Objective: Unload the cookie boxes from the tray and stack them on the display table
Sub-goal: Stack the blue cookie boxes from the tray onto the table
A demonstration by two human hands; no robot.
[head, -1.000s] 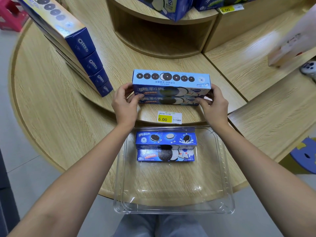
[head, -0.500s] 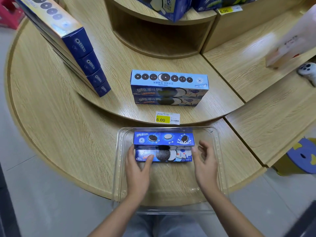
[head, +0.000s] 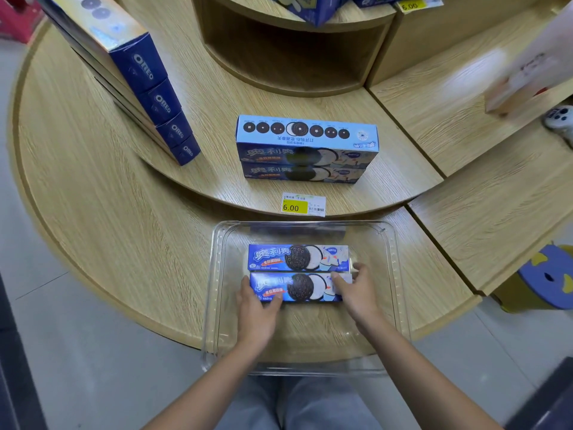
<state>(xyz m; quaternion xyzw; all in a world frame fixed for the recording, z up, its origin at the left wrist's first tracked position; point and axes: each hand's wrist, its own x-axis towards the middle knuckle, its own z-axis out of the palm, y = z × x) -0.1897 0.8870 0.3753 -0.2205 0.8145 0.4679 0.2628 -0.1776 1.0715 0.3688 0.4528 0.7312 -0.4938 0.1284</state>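
Blue cardboard cookie box (head: 299, 288) gripped at both ends inside a clear plastic tray (head: 393, 274).
The left hand (head: 257, 308) pinches its left end and the right hand (head: 356, 294) curls round its right end. Another matching box (head: 297, 258) lies just behind it in the tray. 2 stacked boxes (head: 307, 150) sit on the raised tier of the round wooden desk (head: 93, 197).

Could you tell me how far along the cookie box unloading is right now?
Done: two boxes sit stacked on the display table. In hand: left hand and right hand grip the nearer box in the clear tray. Left: that box and the farther box behind it.
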